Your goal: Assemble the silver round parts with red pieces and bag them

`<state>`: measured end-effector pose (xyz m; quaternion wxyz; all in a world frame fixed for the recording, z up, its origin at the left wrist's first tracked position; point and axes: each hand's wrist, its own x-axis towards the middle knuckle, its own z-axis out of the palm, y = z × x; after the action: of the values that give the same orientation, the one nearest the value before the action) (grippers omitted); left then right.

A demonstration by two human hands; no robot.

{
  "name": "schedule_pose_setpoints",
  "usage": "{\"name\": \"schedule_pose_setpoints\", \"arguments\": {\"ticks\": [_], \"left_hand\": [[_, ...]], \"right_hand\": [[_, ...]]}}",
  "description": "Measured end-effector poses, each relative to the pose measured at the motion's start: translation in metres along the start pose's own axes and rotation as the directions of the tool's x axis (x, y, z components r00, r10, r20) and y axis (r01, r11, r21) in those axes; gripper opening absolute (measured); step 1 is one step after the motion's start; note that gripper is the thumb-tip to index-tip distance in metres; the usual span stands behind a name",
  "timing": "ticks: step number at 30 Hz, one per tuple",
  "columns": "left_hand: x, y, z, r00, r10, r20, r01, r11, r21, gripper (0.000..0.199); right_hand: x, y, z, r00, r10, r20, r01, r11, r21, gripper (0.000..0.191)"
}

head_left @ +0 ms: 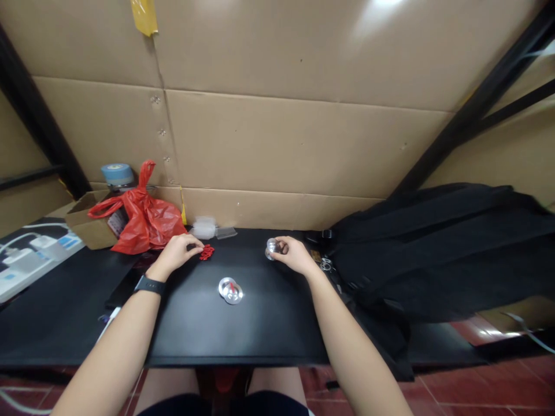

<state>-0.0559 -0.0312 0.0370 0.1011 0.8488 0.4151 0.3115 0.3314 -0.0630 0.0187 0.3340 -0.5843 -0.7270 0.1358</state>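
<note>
For the small red pieces point(207, 252), a light fingertip touch seemed best, so that the pile would not scatter. The left hand point(182, 253), its thumb and fingers nearly together, was beside them, toward the back edge of the table point(260, 335); whether it pinched one, I could not tell. The right hand point(293, 254) pinched stacked silver discs point(272, 247) near the same edge.

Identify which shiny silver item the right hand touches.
The silver item at the fingertips of the right hand, farther back; the overlapping silver discs, with red showing on them, lie untouched nearer the person.
</note>
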Motion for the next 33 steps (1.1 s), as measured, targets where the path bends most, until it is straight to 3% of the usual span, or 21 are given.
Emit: {"name": "schedule_pose_setpoints", "arguments": {"ticks": [4, 10, 16, 20, 22, 24, 27, 30, 33], "left_hand": [[0.0, -0.005, 0.003, 1.0, 0.028, 0.011, -0.028, 1.0, -0.013, 0.031], [0.0, -0.011, 0.006, 0.999, 0.03, -0.044, -0.031, 0.999, -0.013, 0.035], [0.001, 0.002, 0.003, 0.997, 0.028, -0.065, -0.029, 1.0, -0.01, 0.031], [0.002, 0.02, 0.004, 0.998, 0.031, -0.06, -0.032, 0.999, -0.025, 0.026], [0.003, 0.029, 0.006, 0.998, 0.039, -0.039, -0.04, 0.999, -0.029, 0.025], [0.003, 0.035, 0.008, 0.998, 0.053, -0.018, -0.053, 0.998, -0.023, 0.024], [0.002, 0.042, 0.013, 0.997, 0.075, -0.004, -0.076, 0.997, -0.016, 0.02], [0.001, 0.047, 0.016, 0.997, 0.079, 0.005, -0.079, 0.996, -0.04, 0.017], [0.001, 0.053, 0.019, 0.996, 0.084, 0.031, -0.082, 0.994, -0.066, 0.017]], "right_hand": [[0.0, 0.007, 0.0, 0.995, 0.013, 0.095, -0.005, 0.996, -0.083, 0.034], [0.001, 0.019, 0.005, 0.993, 0.016, 0.12, -0.004, 0.995, -0.105, 0.032], [0.001, 0.025, 0.009, 0.989, 0.034, 0.145, -0.02, 0.996, -0.092, 0.036], [-0.003, 0.005, 0.007, 1.0, -0.021, -0.005, 0.02, 0.996, -0.092, 0.053], [-0.007, -0.017, 0.008, 0.992, -0.124, -0.016, 0.124, 0.992, -0.017, 0.045], [-0.013, -0.045, 0.013, 0.958, -0.259, 0.126, 0.243, 0.961, 0.13, 0.034], [-0.025, -0.082, 0.028, 0.846, -0.413, 0.337, 0.316, 0.898, 0.307, 0.036], [-0.031, -0.1, 0.042, 0.781, -0.471, 0.411, 0.347, 0.874, 0.341, 0.019], [-0.032, -0.099, 0.045, 0.761, -0.485, 0.431, 0.305, 0.854, 0.422, 0.014]]}}
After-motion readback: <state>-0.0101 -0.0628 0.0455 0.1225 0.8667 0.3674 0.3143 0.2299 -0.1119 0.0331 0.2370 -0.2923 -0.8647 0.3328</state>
